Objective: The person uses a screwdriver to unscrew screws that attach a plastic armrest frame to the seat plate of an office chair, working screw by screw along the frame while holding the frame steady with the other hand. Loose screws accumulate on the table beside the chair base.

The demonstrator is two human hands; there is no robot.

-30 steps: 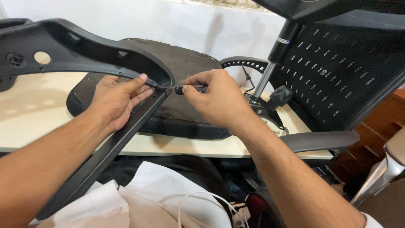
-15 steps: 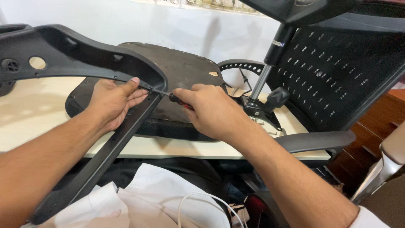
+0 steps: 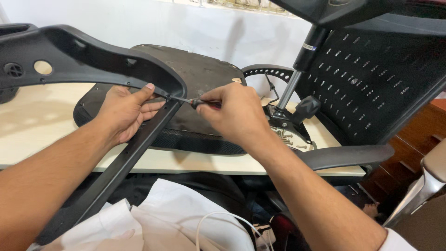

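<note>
Two hands at work, our left hand point(image 3: 125, 109) gripping the black chair frame point(image 3: 107, 65), our right hand point(image 3: 234, 111) clamped on a screwdriver point(image 3: 188, 101), tip at the frame beside the left thumb.

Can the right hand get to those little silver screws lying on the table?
Probably yes. The small silver screws lie on the pale table just beside the right hand, with nothing between. But that hand's grip is busy holding the thin dark-handled screwdriver.

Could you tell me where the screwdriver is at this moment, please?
In the head view the screwdriver sits near the centre, gripped in the right hand, its tip against the black plastic frame beside the left hand, above the seat cushion.
</note>
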